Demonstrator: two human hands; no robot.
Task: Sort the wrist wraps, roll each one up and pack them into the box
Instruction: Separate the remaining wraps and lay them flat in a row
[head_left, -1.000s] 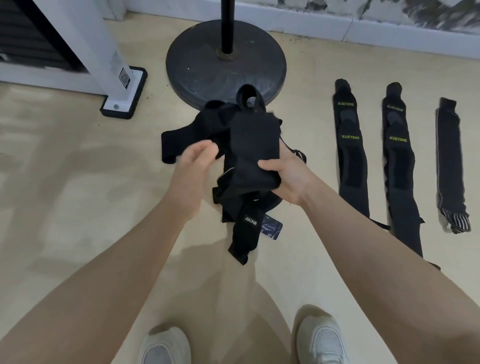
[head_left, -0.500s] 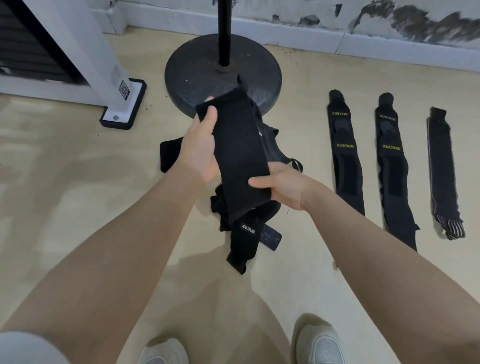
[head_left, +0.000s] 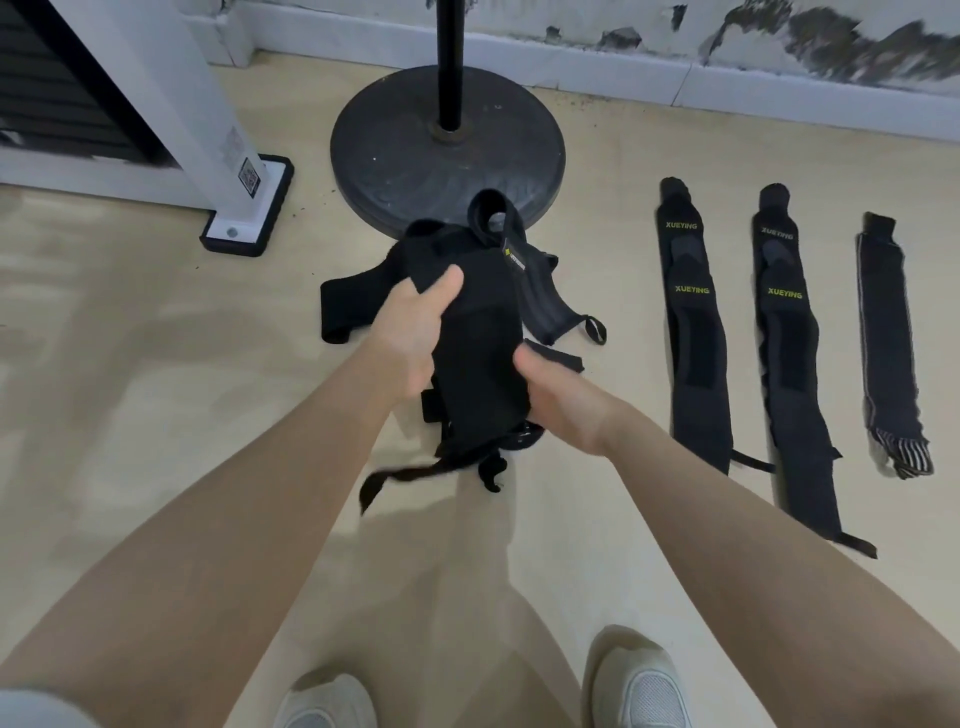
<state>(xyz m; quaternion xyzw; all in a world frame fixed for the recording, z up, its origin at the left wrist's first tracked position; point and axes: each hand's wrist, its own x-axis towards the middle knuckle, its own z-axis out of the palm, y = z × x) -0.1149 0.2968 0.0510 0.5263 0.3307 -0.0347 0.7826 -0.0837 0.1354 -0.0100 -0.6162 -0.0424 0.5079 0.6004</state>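
Item: black elastic fabric wrist wrap (head_left: 480, 364), lifted above the tangled black heap of wraps (head_left: 540, 306) on the beige floor (head_left: 156, 364). Long axis runs away from the person. Left hand (head_left: 415, 332) grips its far end, right hand (head_left: 558, 397) its near end. Three sorted wraps (head_left: 787, 332) lie well right, nearer the right hand.

A pale floor (head_left: 130, 374) carries a heap of black wrist wraps (head_left: 540, 291) beneath the hands, three flattened wraps (head_left: 696, 338) right of them, and a round stand base (head_left: 405, 156) beyond.
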